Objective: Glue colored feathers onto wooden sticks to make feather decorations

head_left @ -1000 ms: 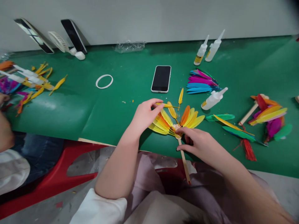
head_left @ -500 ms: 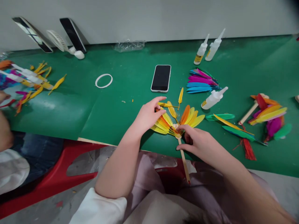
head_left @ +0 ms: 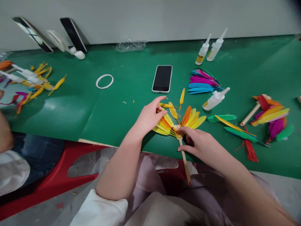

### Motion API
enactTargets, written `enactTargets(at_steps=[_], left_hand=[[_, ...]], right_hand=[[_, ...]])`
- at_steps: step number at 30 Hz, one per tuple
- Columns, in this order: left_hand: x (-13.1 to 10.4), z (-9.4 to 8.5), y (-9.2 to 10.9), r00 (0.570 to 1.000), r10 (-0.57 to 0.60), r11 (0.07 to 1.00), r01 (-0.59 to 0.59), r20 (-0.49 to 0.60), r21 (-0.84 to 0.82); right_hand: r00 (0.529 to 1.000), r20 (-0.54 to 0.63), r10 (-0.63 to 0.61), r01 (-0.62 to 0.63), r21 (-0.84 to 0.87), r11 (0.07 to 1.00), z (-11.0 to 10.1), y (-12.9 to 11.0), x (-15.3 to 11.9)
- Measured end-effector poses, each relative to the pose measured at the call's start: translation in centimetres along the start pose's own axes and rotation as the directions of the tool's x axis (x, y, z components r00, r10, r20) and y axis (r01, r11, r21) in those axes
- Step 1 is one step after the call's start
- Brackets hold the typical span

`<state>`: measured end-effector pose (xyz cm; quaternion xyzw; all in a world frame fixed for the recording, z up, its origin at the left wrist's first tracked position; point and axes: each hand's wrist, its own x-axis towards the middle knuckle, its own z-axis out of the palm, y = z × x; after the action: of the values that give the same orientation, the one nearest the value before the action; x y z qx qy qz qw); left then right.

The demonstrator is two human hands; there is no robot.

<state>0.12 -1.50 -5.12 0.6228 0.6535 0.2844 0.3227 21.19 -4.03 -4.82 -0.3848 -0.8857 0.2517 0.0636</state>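
One feather fan (head_left: 180, 137) lies at the near edge of the green table (head_left: 131, 78), its hub taken here as the clock's centre. Its single wooden handle (head_left: 185, 161) points between five and six o'clock and reaches out past the table edge, so the long axis runs nearly straight toward the wearer, slightly slanted. Its yellow and orange feathers fan out in two groups, one toward nine to eleven o'clock, one toward one to two; they overlap too much for an exact count. The right hand (head_left: 201, 141) holds the fan, fingers on the hub and thumb across the handle. The left hand (head_left: 150, 117) is over the left feathers, thumb and index finger spread wide; whether it touches the loose yellow feather (head_left: 172, 106) beside its fingers I cannot tell. Two more narrow yellow feathers (head_left: 182, 98) lie between eleven and twelve. Three glue bottles (head_left: 214, 100) stand, two at one o'clock and one at two. One phone (head_left: 162, 79) lies flat at eleven, one white ring (head_left: 104, 88) at ten, one bundle of blue and magenta feathers (head_left: 203, 84) at one, and one red tassel (head_left: 251, 151) between three and four.
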Motion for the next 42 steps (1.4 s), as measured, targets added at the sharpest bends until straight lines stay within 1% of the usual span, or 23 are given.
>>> enactTargets(at_steps=[10,16,19,23,27,38,42], left_hand=[[-0.12,-0.04,0.13,1.0,-0.003,1.0,0.003,-0.004,0.02],[0.0,0.11,-0.13,1.0,0.014,1.0,-0.013,-0.01,0.024],[-0.02,0.17,-0.16,1.0,0.023,1.0,-0.022,-0.014,0.016],[-0.1,0.19,-0.02,1.0,0.018,1.0,-0.018,-0.015,-0.005],[-0.12,0.18,0.07,1.0,0.015,1.0,-0.015,-0.024,0.008],[-0.2,0.18,0.22,1.0,0.012,1.0,-0.012,-0.02,0.002],[-0.16,0.13,0.39,1.0,-0.004,1.0,0.004,-0.016,0.005]], right_hand=[[1.0,-0.005,-0.014,0.014,-0.01,1.0,-0.13,-0.07,-0.22],[0.999,-0.029,-0.035,0.034,-0.027,0.999,-0.02,-0.11,-0.35],[0.999,-0.023,-0.028,0.027,-0.03,0.999,-0.05,-0.14,-0.36],[1.0,-0.009,-0.026,0.026,-0.02,0.999,-0.02,-0.04,-0.33],[0.999,-0.025,-0.03,0.031,0.008,1.0,0.08,0.1,-0.41],[1.0,-0.025,-0.017,0.017,0.002,1.0,0.04,-0.14,-0.32],[0.999,-0.034,-0.034,0.034,-0.003,0.999,0.09,-0.01,-0.36]])
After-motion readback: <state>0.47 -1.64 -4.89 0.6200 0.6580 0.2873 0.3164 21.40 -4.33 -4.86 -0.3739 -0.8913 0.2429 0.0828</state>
